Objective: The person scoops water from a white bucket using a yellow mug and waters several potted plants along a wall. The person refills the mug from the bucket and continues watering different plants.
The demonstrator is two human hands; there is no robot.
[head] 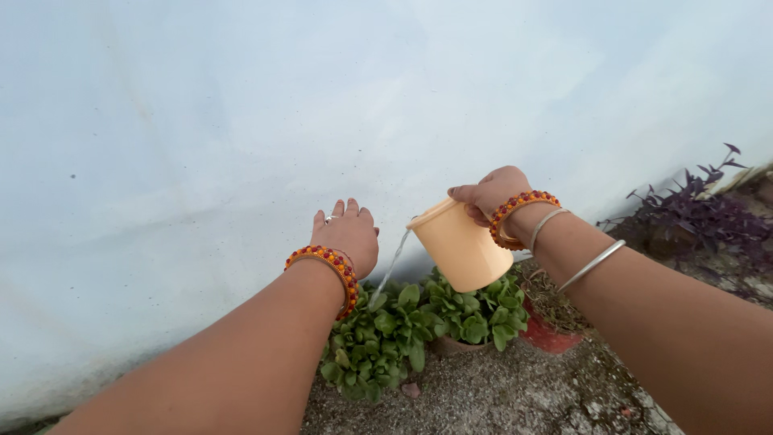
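Pale wall behind, gravelly ground below. Our right hand [487,193] grips the tipped mug [460,244], water already streaming onto the green plants [419,326]; left hand [348,235] hovers open. Watering's midway, we reckon.

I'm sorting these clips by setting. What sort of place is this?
Probably an outdoor garden corner or terrace beside a pale wall. Green potted plants and a purple-leaved plant stand on rough, gritty ground, and the right hand tips water from a peach mug.
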